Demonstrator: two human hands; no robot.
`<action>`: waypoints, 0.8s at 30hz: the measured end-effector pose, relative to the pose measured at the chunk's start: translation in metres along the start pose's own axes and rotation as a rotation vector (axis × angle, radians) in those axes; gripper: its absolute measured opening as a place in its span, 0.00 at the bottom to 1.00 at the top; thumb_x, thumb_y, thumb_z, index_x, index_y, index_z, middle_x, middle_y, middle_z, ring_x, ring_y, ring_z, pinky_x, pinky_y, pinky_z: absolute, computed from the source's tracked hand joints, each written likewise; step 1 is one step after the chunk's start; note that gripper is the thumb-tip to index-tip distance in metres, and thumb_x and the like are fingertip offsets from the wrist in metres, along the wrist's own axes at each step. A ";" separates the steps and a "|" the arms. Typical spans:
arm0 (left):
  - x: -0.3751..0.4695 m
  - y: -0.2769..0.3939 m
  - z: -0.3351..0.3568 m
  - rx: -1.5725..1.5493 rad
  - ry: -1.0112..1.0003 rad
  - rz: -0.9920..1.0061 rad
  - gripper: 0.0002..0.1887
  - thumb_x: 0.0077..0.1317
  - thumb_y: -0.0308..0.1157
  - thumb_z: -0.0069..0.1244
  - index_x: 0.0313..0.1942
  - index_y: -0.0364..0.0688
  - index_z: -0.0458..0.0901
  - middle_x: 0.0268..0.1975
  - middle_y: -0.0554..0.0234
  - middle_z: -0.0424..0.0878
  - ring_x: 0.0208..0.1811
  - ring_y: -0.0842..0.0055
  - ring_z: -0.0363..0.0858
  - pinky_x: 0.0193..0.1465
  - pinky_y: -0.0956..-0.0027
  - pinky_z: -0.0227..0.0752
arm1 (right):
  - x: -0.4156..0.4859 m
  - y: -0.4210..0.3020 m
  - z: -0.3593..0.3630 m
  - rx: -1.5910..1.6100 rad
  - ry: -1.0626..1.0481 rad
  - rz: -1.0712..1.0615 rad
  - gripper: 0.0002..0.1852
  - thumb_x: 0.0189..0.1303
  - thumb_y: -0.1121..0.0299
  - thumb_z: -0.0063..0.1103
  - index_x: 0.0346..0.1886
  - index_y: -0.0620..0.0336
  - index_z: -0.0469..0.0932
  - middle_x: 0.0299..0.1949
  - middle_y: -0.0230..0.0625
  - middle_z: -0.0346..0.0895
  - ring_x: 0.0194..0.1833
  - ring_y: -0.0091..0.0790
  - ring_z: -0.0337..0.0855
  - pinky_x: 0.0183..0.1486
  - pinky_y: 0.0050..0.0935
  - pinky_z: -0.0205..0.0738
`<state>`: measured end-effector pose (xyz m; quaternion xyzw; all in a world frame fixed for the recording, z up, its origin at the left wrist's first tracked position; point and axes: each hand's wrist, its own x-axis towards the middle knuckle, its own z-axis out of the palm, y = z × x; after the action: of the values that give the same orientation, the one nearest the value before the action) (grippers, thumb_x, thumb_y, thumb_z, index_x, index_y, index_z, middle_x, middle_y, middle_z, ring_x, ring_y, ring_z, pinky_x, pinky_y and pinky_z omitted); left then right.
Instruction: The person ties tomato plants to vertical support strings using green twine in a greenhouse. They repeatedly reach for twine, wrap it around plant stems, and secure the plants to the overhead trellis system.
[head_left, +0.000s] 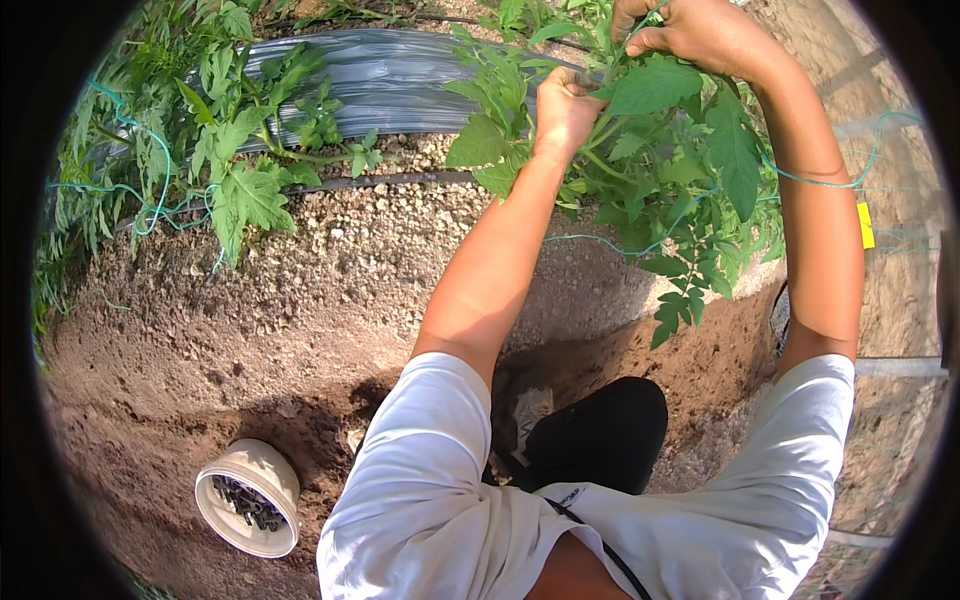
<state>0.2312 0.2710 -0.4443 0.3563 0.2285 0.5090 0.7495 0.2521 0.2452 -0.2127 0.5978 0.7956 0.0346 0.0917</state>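
Leafy tomato plants (675, 157) stand at the upper right. My left hand (567, 112) is among their stems, fingers curled around part of a plant at the top centre; the leaves partly hide what it grips. Above and to the right, my right hand (686, 30) has its thumb and fingers pinched at a green twine (646, 19) beside the upper shoots. The frame's top edge crops its fingers. A longer green twine (821, 182) passes over my right forearm, and another length (600, 240) hangs below the leaves.
More tomato plants (240, 172) with loose green twine (161, 172) are at the left. Silvery plastic mulch film (375, 82) covers the bed, with a dark drip line (390, 178) along it. A white bucket (286, 480) holding small dark clips stands on the soil at lower left. A yellow tag (866, 225) hangs at right.
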 end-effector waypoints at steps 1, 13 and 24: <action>0.002 -0.001 -0.003 -0.028 -0.050 0.013 0.21 0.51 0.16 0.60 0.46 0.30 0.73 0.38 0.55 0.85 0.38 0.75 0.82 0.42 0.68 0.77 | -0.008 -0.003 0.001 0.034 0.039 -0.001 0.10 0.48 0.71 0.67 0.36 0.58 0.84 0.38 0.41 0.82 0.41 0.41 0.81 0.45 0.35 0.73; 0.013 -0.008 -0.030 -0.258 -0.168 -0.100 0.13 0.60 0.24 0.58 0.44 0.32 0.77 0.40 0.59 0.84 0.40 0.81 0.80 0.36 0.77 0.74 | -0.057 -0.001 0.028 0.451 0.371 0.273 0.12 0.62 0.62 0.60 0.32 0.64 0.81 0.24 0.27 0.78 0.25 0.18 0.75 0.29 0.18 0.67; 0.019 -0.009 -0.026 -0.210 0.084 -0.021 0.12 0.66 0.36 0.53 0.29 0.36 0.80 0.24 0.70 0.78 0.23 0.85 0.69 0.27 0.76 0.62 | -0.064 0.042 0.055 0.821 0.314 0.361 0.19 0.64 0.52 0.56 0.43 0.59 0.82 0.46 0.31 0.79 0.53 0.29 0.76 0.59 0.33 0.67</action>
<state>0.2249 0.2941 -0.4675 0.2518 0.2089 0.5365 0.7779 0.3197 0.1926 -0.2534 0.7009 0.6311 -0.1776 -0.2809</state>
